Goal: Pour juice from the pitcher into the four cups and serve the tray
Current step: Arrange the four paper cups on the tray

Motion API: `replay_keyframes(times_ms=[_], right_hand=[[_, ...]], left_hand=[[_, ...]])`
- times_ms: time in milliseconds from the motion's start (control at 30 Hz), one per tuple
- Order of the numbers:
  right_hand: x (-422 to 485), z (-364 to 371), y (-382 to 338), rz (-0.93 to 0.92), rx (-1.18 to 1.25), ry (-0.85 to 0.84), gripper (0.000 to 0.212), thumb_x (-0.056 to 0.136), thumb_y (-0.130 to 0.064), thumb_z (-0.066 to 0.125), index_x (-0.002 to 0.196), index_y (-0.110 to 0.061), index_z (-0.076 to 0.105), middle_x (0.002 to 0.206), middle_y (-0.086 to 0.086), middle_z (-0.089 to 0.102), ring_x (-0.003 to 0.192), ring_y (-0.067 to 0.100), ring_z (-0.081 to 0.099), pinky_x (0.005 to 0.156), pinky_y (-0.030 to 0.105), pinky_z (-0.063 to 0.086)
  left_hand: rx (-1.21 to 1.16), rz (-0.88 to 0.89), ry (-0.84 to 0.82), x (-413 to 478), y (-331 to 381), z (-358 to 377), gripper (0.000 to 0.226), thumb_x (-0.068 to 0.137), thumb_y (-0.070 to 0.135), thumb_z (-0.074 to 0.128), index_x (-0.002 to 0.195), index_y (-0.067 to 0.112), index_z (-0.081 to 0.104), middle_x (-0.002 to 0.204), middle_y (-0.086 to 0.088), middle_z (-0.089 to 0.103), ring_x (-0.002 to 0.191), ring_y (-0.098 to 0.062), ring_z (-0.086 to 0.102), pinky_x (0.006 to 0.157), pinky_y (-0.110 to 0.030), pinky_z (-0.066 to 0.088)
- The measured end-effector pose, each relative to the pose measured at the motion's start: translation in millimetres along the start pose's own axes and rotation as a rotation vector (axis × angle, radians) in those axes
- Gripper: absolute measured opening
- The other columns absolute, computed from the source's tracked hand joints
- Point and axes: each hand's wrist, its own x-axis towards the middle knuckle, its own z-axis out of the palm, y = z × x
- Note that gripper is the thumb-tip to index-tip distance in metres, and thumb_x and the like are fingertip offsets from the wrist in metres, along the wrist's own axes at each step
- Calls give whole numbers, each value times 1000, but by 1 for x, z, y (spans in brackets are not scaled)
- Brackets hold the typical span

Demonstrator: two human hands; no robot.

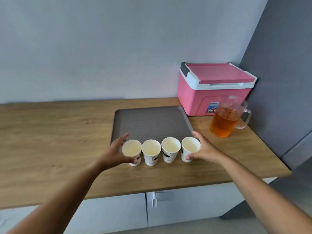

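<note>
Several white paper cups stand in a row on the wooden counter, just in front of a grey ribbed tray (152, 122). All look empty inside. My left hand (116, 152) wraps around the leftmost cup (132, 152). My right hand (205, 149) wraps around the rightmost cup (190, 148). Between them stand two more cups (151, 152) (170, 149), untouched. A clear pitcher (225, 119) with amber juice stands to the right of the tray, its handle pointing right.
A pink cooler box (214, 90) with a closed lid sits at the back right, behind the pitcher. A dark grey wall panel (278, 81) bounds the counter on the right. The counter's front edge (152, 188) runs above white cabinet doors.
</note>
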Motion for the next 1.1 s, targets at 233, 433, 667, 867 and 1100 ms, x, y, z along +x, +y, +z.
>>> replay_keyframes(times_ms=[233,433,667,867,1100], right_hand=[[-5,28,0,64,144,156,117,51,-35,89,151,-29,28,144,1,46,127,20,48,109,39,41],[-8,33,0,69,178,215,95,56,-36,82,140,-37,36,127,0,55,117,22,55,99,39,49],[12,-1,-13,7,128,273,87,73,-18,84,145,-26,36,125,-3,50,112,17,51,91,28,42],[79,-7,-40,-28,140,256,79,70,-19,85,136,-24,41,120,-1,55,110,19,54,86,28,42],[160,15,-68,-88,129,208,83,68,-28,83,138,-26,38,124,-4,49,114,19,52,88,27,41]], left_hand=[[17,35,110,-1,-18,16,109,39,54,88,136,37,40,131,4,55,118,-16,54,104,-44,45],[-4,83,209,-4,-10,24,77,62,22,89,124,31,46,115,9,57,107,-15,56,87,-28,44],[-136,72,198,7,-9,4,83,52,46,79,126,31,44,118,9,56,104,-13,59,88,-35,53],[-175,46,281,57,13,-12,87,45,49,77,123,30,45,112,17,55,101,-3,57,84,-25,49],[-101,-6,330,141,24,-6,73,64,24,86,126,28,47,116,10,57,108,-12,55,87,-23,41]])
